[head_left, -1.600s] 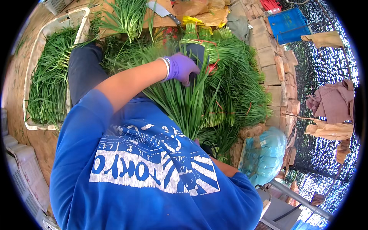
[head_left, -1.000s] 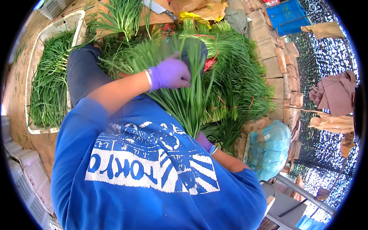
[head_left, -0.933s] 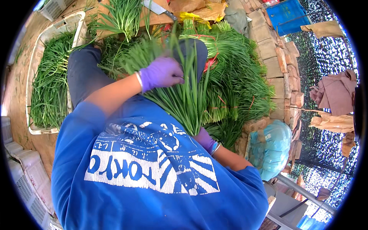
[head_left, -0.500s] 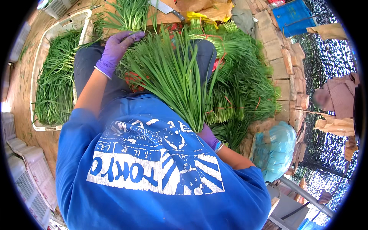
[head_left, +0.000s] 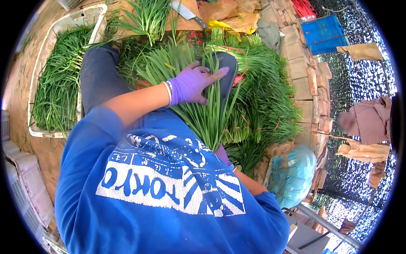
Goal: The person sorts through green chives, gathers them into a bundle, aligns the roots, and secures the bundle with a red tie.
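A fanned bunch of long green Chinese chives (head_left: 205,120) lies across my lap, leaf tips pointing away. My right hand (head_left: 223,155), in a purple glove, is closed around the near end of the bunch; the leaves hide most of its fingers. On top of the leaves rests my left hand (head_left: 191,84), also gloved in purple, its fingers spread and stretched to the right. Beyond my knees a loose pile of chives (head_left: 148,19) lies on a board (head_left: 171,26), with a cleaver (head_left: 186,10) beside it.
At the left stands a white plastic crate (head_left: 37,80) full of loose chives. Tied chive bundles (head_left: 262,93) are stacked at my right, against a brick wall (head_left: 302,84). A blue plastic-wrapped bundle (head_left: 294,175) sits near my right elbow. Brown paper (head_left: 230,15) lies beyond.
My left hand has moved from near the board's loose pile, rightward and nearer, onto the bunch's leaves. My right hand keeps its hold at the near end.
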Demonstrator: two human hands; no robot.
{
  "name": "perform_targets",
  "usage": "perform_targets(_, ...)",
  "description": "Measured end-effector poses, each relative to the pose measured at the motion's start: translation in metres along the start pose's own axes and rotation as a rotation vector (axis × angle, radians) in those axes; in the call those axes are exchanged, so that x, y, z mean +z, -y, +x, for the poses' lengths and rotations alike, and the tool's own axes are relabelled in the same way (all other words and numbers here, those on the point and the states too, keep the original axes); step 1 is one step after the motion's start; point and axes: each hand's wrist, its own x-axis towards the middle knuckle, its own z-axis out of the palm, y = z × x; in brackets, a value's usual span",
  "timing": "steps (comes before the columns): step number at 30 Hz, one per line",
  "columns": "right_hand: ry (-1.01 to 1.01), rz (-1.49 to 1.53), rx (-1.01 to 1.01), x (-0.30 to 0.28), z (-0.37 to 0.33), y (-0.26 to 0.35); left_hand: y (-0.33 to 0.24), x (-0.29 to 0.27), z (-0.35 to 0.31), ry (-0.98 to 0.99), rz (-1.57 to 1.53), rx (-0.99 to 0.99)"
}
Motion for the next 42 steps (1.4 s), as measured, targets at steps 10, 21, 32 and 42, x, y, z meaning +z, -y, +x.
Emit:
perform_targets(10,0.027,0.026,0.029,0.003,-0.009,0.024,0.0,0.004,0.009,0.087,-0.318,0.02)
perform_targets(21,0.147,0.063,0.015,-0.007,0.006,0.0,0.006,0.014,-0.022,-0.196,-0.878,-0.152)
perform_targets(32,0.134,0.09,-0.006,0.0,0.002,0.002,0.108,-0.078,-0.072,-0.701,-0.48,-0.227)
perform_targets(42,0.089,0.032,-0.017,0.001,-0.01,0.028,-0.006,-0.018,0.001,-0.053,0.236,0.425)
